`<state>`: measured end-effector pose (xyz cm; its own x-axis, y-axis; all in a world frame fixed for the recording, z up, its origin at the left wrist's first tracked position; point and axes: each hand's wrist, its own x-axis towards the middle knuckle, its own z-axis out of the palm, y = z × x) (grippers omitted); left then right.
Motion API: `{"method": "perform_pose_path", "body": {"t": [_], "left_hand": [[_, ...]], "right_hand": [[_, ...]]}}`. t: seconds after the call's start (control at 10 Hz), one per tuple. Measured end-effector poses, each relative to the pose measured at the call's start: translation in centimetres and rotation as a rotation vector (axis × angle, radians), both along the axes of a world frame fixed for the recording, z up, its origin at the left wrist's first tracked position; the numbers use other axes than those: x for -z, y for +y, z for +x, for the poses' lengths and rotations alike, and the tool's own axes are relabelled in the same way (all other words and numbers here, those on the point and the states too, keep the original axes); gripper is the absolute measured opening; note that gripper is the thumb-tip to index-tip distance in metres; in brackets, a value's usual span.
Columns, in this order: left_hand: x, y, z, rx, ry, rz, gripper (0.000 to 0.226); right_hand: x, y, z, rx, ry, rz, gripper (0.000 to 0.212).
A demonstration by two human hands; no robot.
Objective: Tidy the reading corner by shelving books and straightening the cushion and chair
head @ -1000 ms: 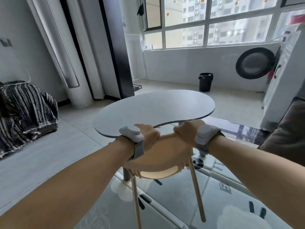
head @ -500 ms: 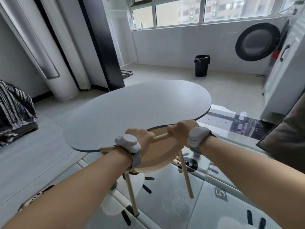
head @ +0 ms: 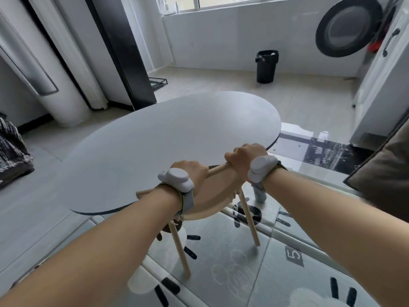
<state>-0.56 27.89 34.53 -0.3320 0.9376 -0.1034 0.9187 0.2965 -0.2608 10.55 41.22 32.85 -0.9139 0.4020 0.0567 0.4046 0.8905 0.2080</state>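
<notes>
A small light-wood chair (head: 212,202) with thin legs stands on the play mat, its seat tucked partly under the grey bean-shaped table (head: 168,147). My left hand (head: 194,171) and my right hand (head: 243,158) both grip the chair's top rail, a wooden bar. Each wrist carries a grey tracker on a strap. A brown cushion (head: 385,173) shows at the right edge, partly cut off. No books are in view.
A glossy patterned play mat (head: 243,262) covers the near floor. A black bin (head: 266,66) stands by the far wall. A white washing machine (head: 380,63) is at the right, a striped blanket (head: 13,156) at the left, a white column (head: 55,80) behind it.
The chair has slid further in under the table with both hands on its rail. My view has tilted down and come closer, so the window has left the frame.
</notes>
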Motion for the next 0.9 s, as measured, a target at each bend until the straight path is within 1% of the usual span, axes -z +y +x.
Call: {"method": "perform_pose_path", "body": {"t": [0.1, 0.2, 0.3, 0.4, 0.5, 0.6, 0.7, 0.8, 0.9], "left_hand": [[1.0, -0.5, -0.2, -0.001, -0.04, 0.026, 0.004], [1.1, -0.8, 0.2, -0.036, -0.079, -0.001, 0.013], [1.2, -2.3, 0.0, -0.052, -0.1, 0.051, 0.016], [1.4, -4.8, -0.5, -0.02, -0.124, 0.17, 0.011], [0.7, -6.4, -0.6, 0.029, -0.161, 0.211, 0.017], [0.3, -7.7, -0.7, 0.103, -0.166, 0.219, 0.022], [-0.2, -9.1, -0.8, 0.168, -0.111, 0.151, 0.031], [0.5, -9.7, -1.8, 0.178, -0.149, 0.126, 0.034], [1.2, -10.1, -2.6, 0.228, -0.125, 0.176, 0.03]], "right_hand": [[0.3, -0.2, 0.2, 0.04, -0.018, 0.001, 0.018], [0.6, -0.6, 1.3, 0.078, 0.011, -0.031, 0.016], [0.4, -1.6, 2.3, 0.109, 0.028, -0.034, 0.024], [-0.1, -3.0, 3.0, 0.129, 0.031, -0.027, 0.03], [-1.3, -5.0, 3.5, 0.135, 0.034, -0.009, 0.035], [-2.7, -7.5, 4.2, 0.187, 0.022, -0.001, 0.035], [-3.9, -10.3, 4.6, 0.274, 0.049, -0.009, 0.032], [-4.1, -13.2, 4.6, 0.323, 0.06, -0.001, 0.03], [-3.6, -15.0, 4.2, 0.365, 0.108, 0.008, 0.029]]}}
